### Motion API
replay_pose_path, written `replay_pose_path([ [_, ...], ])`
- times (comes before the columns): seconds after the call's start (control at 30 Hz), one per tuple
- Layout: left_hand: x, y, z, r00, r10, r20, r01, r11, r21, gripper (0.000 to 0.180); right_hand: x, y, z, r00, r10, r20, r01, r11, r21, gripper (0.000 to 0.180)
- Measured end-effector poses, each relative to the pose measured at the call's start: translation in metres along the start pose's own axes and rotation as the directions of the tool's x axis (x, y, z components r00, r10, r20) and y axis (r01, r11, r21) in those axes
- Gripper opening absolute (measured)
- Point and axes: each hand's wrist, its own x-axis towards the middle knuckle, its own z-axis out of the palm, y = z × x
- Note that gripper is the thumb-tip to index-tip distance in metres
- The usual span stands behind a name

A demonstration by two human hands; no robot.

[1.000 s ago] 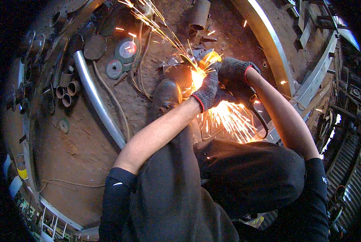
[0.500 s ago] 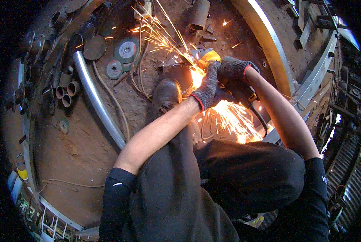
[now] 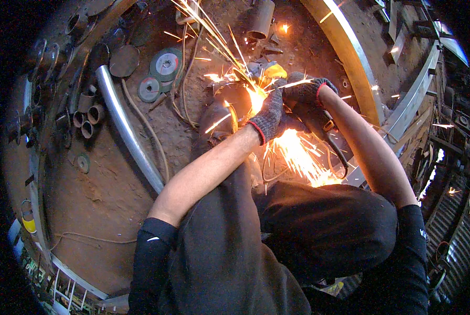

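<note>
An angle grinder [image 3: 275, 71] with a yellow head throws bright sparks up to the far left and back toward my knee. My left hand [image 3: 269, 113], in a grey knit glove with a red cuff, is closed on it close to the glare. Farther right my right hand [image 3: 304, 93], gloved the same way, wraps round the grinder's body; its fingers are partly hidden by sparks. Below the grinder sits a metal workpiece whose shape the glare hides. Beside the sparks is my boot [image 3: 214, 116]. From the tool a black cord [image 3: 342, 157] loops down.
Several grinding discs [image 3: 166, 63] lie on the dirt floor at the far left. A curved shiny pipe [image 3: 126, 126] stretches along the left, near short pipe pieces [image 3: 87, 129]. On the right a large curved metal bar [image 3: 350, 58] arcs past. A pipe section [image 3: 260, 20] lies at the back.
The sparks have grown brighter and spread wider, some now crossing the right glove and my boot. Both hands and the grinder stay in nearly the same place.
</note>
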Motion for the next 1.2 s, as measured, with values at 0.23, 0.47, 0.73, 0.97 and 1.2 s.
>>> replay_pose_path([
  [0.23, 0.003, -0.002, -0.002, 0.998, 0.063, -0.006, -0.063, 0.997, 0.044, 0.057, -0.006, -0.012, -0.009, 0.995, 0.099, 0.023, -0.1, 0.994, 0.036, 0.036],
  [0.47, 0.012, -0.007, -0.011, 0.998, 0.05, -0.037, -0.052, 0.996, -0.065, 0.059, 0.01, 0.008, 0.003, 0.998, -0.011, -0.062, 0.01, 1.0, -0.017, 0.038],
  [0.73, 0.016, -0.009, -0.016, 0.998, 0.059, 0.007, -0.058, 0.996, -0.063, 0.065, 0.008, 0.029, 0.006, 0.976, -0.208, -0.062, 0.205, 0.978, -0.052, 0.042],
  [0.97, 0.014, -0.013, -0.012, 0.996, 0.088, -0.003, -0.088, 0.996, -0.007, 0.06, 0.016, 0.036, 0.022, 0.936, -0.341, -0.084, 0.341, 0.94, -0.014, 0.031],
  [1.2, 0.0, -0.01, 0.006, 0.991, 0.05, -0.121, -0.048, 0.999, 0.018, 0.059, 0.018, 0.028, 0.018, 0.998, -0.035, -0.044, 0.033, 0.998, -0.058, 0.031],
])
